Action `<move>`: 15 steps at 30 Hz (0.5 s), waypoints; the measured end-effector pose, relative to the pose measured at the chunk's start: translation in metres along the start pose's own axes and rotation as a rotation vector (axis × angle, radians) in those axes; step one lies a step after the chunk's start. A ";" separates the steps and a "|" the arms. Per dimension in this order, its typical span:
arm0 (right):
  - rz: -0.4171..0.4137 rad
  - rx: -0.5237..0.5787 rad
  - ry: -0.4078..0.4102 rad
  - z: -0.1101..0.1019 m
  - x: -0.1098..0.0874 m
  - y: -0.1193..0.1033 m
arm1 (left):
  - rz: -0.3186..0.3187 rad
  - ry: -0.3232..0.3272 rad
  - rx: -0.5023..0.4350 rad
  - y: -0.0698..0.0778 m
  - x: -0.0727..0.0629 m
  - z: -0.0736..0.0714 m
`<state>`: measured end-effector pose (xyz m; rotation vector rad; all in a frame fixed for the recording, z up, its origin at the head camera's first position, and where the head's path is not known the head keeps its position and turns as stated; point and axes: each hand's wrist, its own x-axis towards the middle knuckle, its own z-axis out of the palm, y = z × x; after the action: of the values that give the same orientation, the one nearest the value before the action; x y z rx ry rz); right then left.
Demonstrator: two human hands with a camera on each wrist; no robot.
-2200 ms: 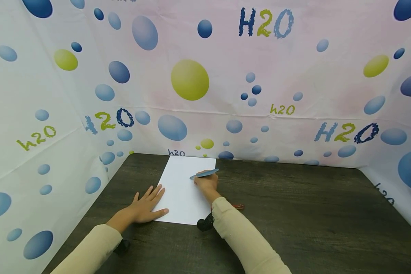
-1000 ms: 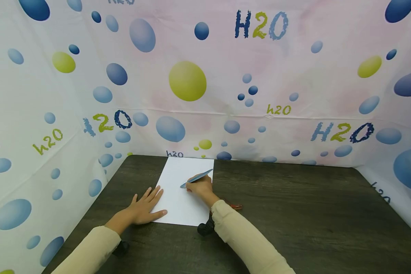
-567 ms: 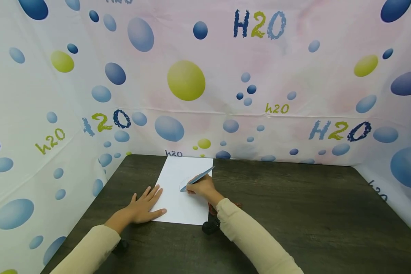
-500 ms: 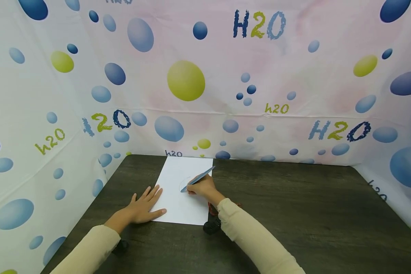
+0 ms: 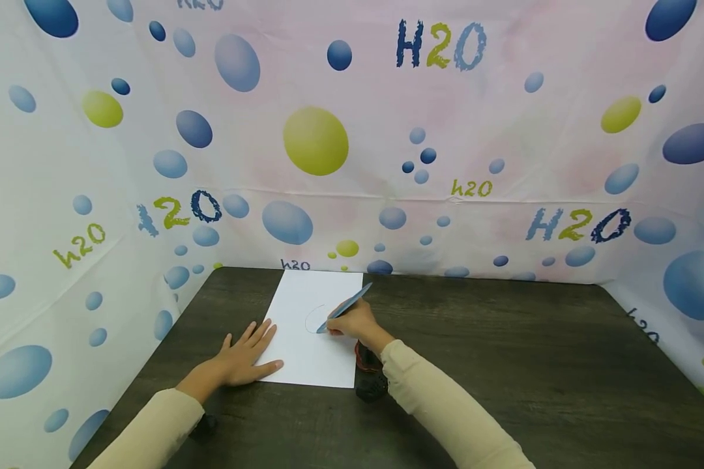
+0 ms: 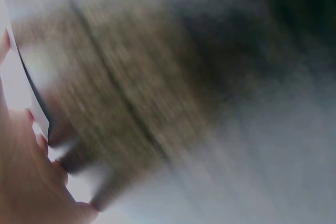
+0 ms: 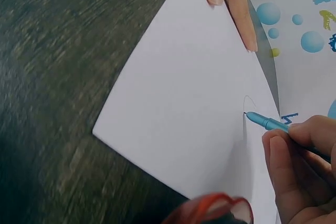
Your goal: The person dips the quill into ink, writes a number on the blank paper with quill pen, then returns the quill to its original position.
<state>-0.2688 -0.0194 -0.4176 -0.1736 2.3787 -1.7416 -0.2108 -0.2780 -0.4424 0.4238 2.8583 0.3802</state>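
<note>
A sheet of white paper [image 5: 302,290] lies on the dark wooden table, its far edge near the back wall. My left hand [image 5: 242,359] lies flat with fingers spread across the sheet's left edge. In my right hand [image 5: 356,324], a light-blue pen [image 5: 347,307] is pinched between thumb and fingers, slanting up to the right. The right wrist view shows the pen [image 7: 268,123] with its dark tip at the paper [image 7: 178,77], at the end of a thin curved line [image 7: 247,97]. The left wrist view is mostly blurred, with the left hand [image 6: 26,166] along its left side.
The dark wood table [image 5: 493,365] stretches away to the right. A patterned cloth [image 5: 387,117] with blue and green dots hangs behind and at the sides. A black device [image 5: 371,385] with a red loop [image 5: 366,357] sits at the right wrist, beside the sheet's near right corner.
The pen tip first moves left and toward me, then curves slightly right, and a thin arc shows on the paper. My left hand stays in place on the sheet.
</note>
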 end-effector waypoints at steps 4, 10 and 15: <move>0.003 0.008 0.015 -0.005 0.000 0.000 | 0.009 0.003 -0.009 -0.001 0.000 0.000; -0.002 0.026 0.063 -0.011 0.002 0.003 | 0.012 0.004 -0.014 -0.002 0.001 0.001; 0.019 0.004 0.104 -0.014 0.007 0.007 | 0.010 0.008 -0.008 -0.003 0.002 0.002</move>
<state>-0.2786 -0.0055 -0.4208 -0.0615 2.4401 -1.7884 -0.2131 -0.2795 -0.4454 0.4356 2.8630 0.3959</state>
